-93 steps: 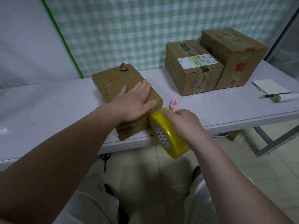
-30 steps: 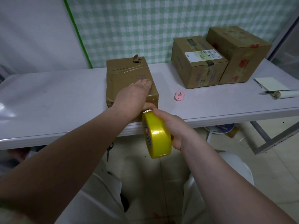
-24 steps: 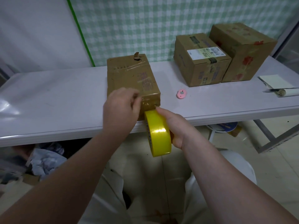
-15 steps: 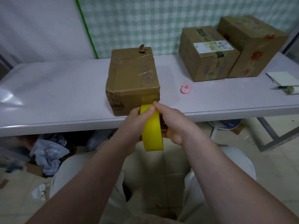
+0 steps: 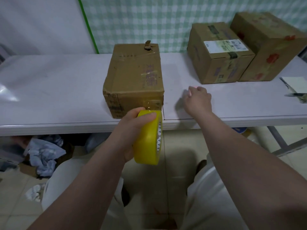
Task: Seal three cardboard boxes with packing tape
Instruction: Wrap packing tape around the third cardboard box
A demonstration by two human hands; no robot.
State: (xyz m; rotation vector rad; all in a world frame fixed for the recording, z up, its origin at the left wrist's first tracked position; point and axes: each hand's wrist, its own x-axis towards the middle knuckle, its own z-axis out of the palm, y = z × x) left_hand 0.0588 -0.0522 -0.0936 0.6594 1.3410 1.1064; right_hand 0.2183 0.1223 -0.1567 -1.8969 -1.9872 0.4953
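A brown cardboard box (image 5: 134,75) stands at the front edge of the white table (image 5: 49,90), clear tape shining on its top and front face. My left hand (image 5: 131,130) grips the yellow tape roll (image 5: 147,143) just below that front face, and a strip of tape (image 5: 152,104) runs from the roll up onto the box. My right hand (image 5: 198,100) is on the table to the right of the box, fingers curled over the small pink cutter (image 5: 193,88), which is mostly hidden. Two more cardboard boxes, one labelled (image 5: 219,53) and one with red marks (image 5: 269,45), stand at the back right.
A sheet of paper with a pen and a small roll (image 5: 297,90) lies at the table's right edge. Crumpled cloth and paper (image 5: 43,151) lie on the floor under the table at left. A green checked curtain hangs behind the table.
The tape roll passed from my right hand to my left hand. My right hand let go and moved right onto the pink cutter. My left hand left the box top.
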